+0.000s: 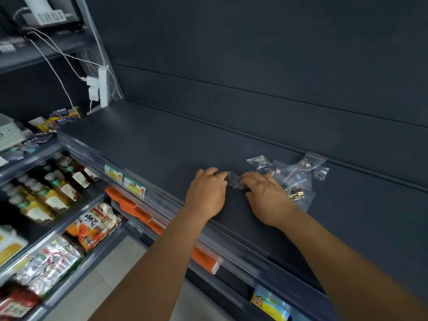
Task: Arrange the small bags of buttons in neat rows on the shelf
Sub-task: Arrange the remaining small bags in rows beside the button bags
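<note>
Head view, hands [234,181] pinching flat bag [235,180]

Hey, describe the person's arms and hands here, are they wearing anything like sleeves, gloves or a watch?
Both forearms are bare: no sleeves reach into view. The left hand and right hand wear no gloves, and no watch, bracelet or ring shows on the visible sides. Motion blur softens the finer detail.

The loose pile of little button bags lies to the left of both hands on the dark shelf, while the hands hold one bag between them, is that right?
Not quite. In the head view the pile of button bags lies to the right of both hands, beside the right hand. The rest holds: the left hand and the right hold one small bag between them on the dark shelf.
</note>
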Demonstrator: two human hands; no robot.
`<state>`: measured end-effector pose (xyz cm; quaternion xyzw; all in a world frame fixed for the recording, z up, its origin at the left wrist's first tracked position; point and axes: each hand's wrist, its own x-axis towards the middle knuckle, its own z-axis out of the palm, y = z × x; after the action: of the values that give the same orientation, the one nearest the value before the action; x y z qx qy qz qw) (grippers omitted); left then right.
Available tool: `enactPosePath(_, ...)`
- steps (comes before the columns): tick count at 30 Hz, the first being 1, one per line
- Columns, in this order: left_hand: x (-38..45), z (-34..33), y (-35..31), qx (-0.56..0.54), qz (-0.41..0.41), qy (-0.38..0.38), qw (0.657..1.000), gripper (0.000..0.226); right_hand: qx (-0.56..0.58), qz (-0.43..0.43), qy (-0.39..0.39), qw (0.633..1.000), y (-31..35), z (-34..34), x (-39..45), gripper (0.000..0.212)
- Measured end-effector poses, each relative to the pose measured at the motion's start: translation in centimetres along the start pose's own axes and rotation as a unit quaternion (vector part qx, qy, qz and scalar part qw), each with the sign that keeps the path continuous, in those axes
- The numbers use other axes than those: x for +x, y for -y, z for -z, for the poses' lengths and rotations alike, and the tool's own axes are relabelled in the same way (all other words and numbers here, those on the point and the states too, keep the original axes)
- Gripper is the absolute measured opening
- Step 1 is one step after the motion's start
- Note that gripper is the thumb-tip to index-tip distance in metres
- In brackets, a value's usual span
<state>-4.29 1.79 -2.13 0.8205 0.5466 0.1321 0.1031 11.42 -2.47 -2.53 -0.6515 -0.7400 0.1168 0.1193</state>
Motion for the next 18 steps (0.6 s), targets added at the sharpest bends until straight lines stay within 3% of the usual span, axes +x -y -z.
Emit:
enactPosePath(6, 0.0, 0.3, 0.5, -0.072, 0.026, 0.005, 0.997, 0.039, 0.072, 0.028, -0.087, 0.993, -0.2, 0.4, -2.0, 0.018)
enactPosePath(10, 0.1, 0.3, 0.8, -0.027, 0.017, -0.005, 0.999, 0.036, 0.112, -0.084, -0.153, 0.978, 0.4, 0.8, -2.6, 0.012)
enactPosePath(14, 0.2, 0.5, 0.8, -0.044, 0.031, 0.007, 0.999, 0.029, 0.053, -0.232, -0.081, 0.968, 1.3, 0.3, -2.0, 0.039)
enactPosePath(18, 0.4, 0.1, 0.7, -0.089, 0.058, 0.03, 0.994, 0.035, 0.088, -0.277, -0.06, 0.955, 2.2, 0.1, -1.3, 0.03)
